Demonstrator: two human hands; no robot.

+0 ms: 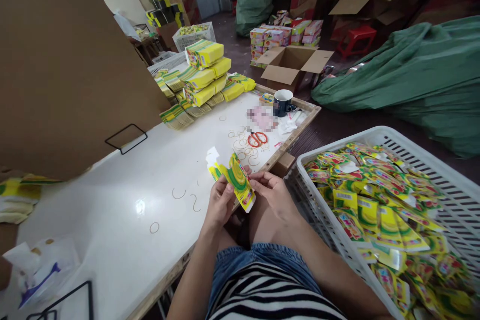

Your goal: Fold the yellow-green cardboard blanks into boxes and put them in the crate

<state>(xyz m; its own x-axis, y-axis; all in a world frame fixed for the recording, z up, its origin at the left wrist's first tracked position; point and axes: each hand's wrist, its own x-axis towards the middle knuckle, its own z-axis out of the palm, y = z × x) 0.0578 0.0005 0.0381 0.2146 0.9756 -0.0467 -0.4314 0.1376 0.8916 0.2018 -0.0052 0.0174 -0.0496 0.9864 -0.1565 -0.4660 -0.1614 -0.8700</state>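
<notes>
My left hand [221, 200] is closed on a yellow and green printed carton [239, 180], thumb on its front face. The carton is tilted above the table's near edge, and white flaps stick out at its upper left. My right hand [274, 191] has its thumb and fingers closed at the carton's right edge. Whether anything is inside the carton is hidden. To the right, a white plastic basket [378, 135] holds many yellow and green packets [386, 225]. Beyond my hands, red-handled scissors [258, 139] lie on the table among loose rubber bands [240, 151].
Stacked yellow cartons [204, 80] stand at the white table's [112, 200] far end, near a dark mug [283, 103]. A large cardboard sheet [75, 60] rises at left. An open cardboard box [294, 62] and green sacks [412, 70] are on the floor beyond.
</notes>
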